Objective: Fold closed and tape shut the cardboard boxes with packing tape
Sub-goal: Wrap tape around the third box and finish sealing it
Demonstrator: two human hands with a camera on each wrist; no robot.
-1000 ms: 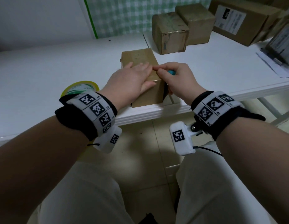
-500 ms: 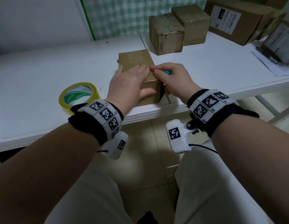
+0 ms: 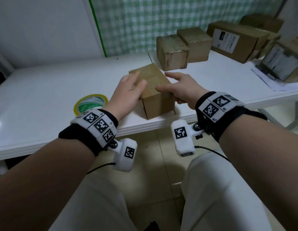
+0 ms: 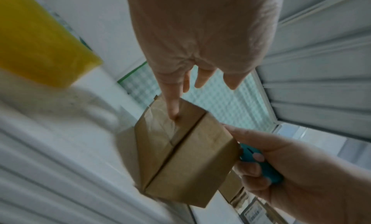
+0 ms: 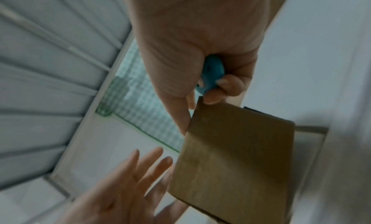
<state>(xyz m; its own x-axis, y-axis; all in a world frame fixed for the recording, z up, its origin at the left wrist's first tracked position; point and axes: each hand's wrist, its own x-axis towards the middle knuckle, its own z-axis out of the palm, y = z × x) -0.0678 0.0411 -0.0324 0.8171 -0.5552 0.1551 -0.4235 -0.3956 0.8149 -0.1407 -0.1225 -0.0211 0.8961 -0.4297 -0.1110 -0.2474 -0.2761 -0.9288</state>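
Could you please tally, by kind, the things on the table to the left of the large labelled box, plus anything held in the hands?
Small cardboard boxes: 3
Yellow tape rolls: 1
Blue tool, held in the right hand: 1
Total: 5

White table; green checked wall panel; papers at right.

The cardboard box is showing matt brown card, its top looking glossy under clear tape; the tape roll is looking shiny yellow plastic; the table is gleaming smooth white; the cutter is showing smooth teal plastic.
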